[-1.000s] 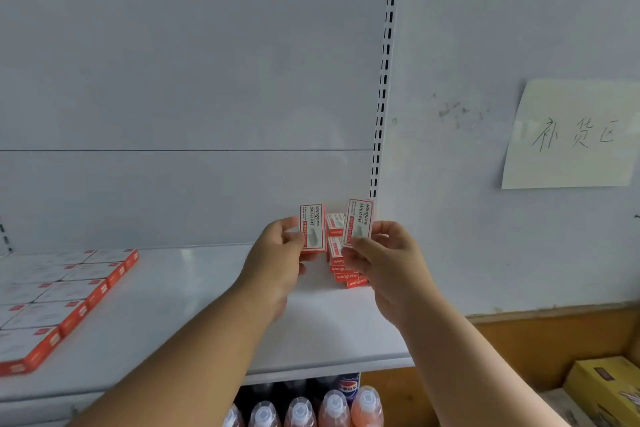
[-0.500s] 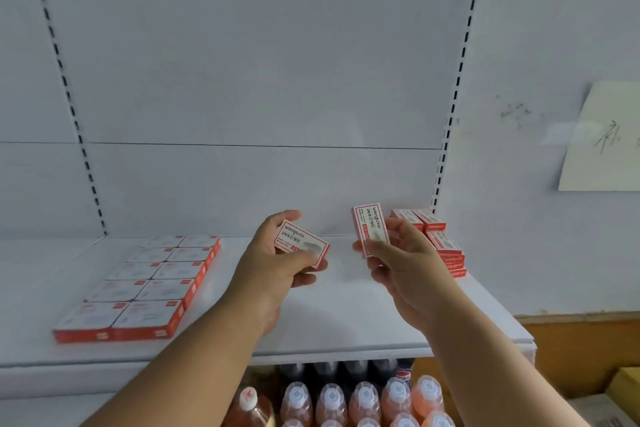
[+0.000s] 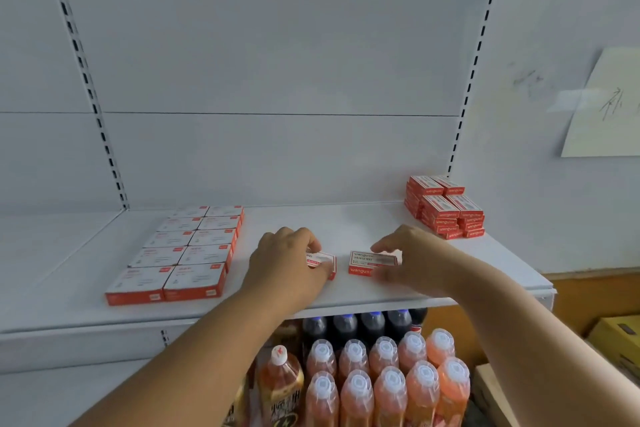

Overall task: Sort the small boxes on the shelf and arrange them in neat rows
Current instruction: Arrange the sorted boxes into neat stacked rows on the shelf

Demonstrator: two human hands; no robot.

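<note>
Lying flat mid-shelf (image 3: pixel 346 218), two boxes are grasped: the left box (image 3: pixel 323 262) by the left hand (image 3: pixel 289 258), the right box (image 3: pixel 369 262) by the right hand (image 3: pixel 412 255). Rows (image 3: pixel 187 250) are at 9 o'clock, a stack (image 3: pixel 445 206) at 2 o'clock.

Red-and-white small boxes (image 3: pixel 445 206) sit on a white shelf (image 3: pixel 346 218) above orange-pink bottles (image 3: pixel 388 388) with white caps.

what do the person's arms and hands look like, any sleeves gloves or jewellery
Both forearms are bare right down to the bottom edge of the picture, with no sleeve in view. The left hand and right hand wear no gloves, and no ring, watch or bracelet shows.
</note>
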